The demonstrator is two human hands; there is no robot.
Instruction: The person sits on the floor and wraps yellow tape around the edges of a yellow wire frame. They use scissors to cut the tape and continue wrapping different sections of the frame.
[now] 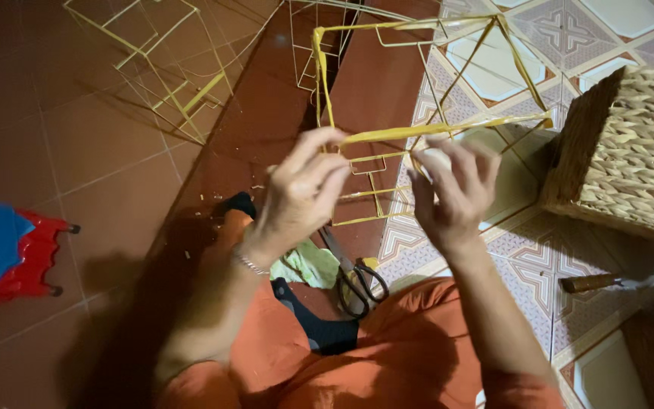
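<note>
Above your lap, your left hand (pixel 304 189) pinches one end of a flat yellow strip (pixel 418 133), fingers pressed together on it. Your right hand (pixel 454 193) curls its fingers around a pale roll (pixel 434 159) at the strip's other end. The strip belongs to a thin bamboo frame (pixel 418 83) raised before you. Black scissors (pixel 353 276) lie on the floor by your knee; a woven basket (pixel 630 151) stands to the right.

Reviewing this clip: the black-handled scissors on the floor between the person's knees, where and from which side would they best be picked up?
Probably by the black handle loops of the scissors, coming from above on the person's own side. The loops lie nearest the orange-clad lap, flat and uncovered, while the blades point away under the left hand and the yellow stick frame, next to a green cloth.
</note>
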